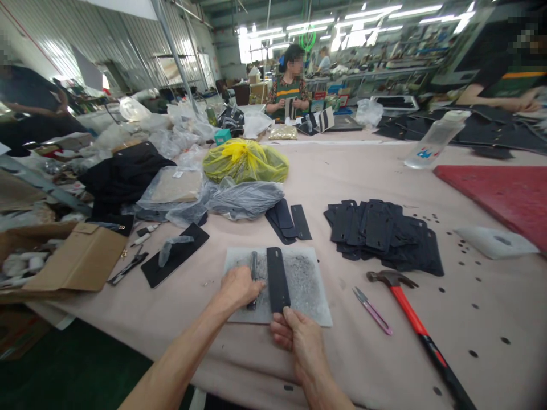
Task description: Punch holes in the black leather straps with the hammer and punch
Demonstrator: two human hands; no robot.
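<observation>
1. Dark navy, flat, oblong strip with rounded corners [278,279]: lies over the middle of a pale grey, rectangular, speckled slab [320,310], its long axis pointing away from the person.
2. Right hand [301,339]: thumb and fingers pinch the near end of the strip and hide part of that edge.
3. Left hand [241,287]: fingers are curled around the middle of a dark, shiny, slender rod [254,261], just left of the strip. The hand covers the rod's middle; whether the rod touches the slab cannot be told.
4. Beyond the slab: a few loose dark strips [301,222] lie beside a grey, plastic-wrapped bundle [245,199]. Behind the bundle sits a knotted yellow plastic bag [245,165]; together they crowd the area beyond the left hand.
5. Right of the slab: an overlapping heap of dark strips [384,233] spreads across the pinkish-beige covered table [342,359].
6. Nearer, on the right: pink-handled metal snips [372,311] lie between the slab and a claw hammer with a red-and-black handle [408,309].
7. Left of the slab: a black rectangular panel [158,272] carries a crumpled translucent plastic piece [170,249]. An open brown cardboard box [85,256] occupies the table's left edge.
8. Far right: a red board [499,199] lies near a translucent bottle [436,139].
</observation>
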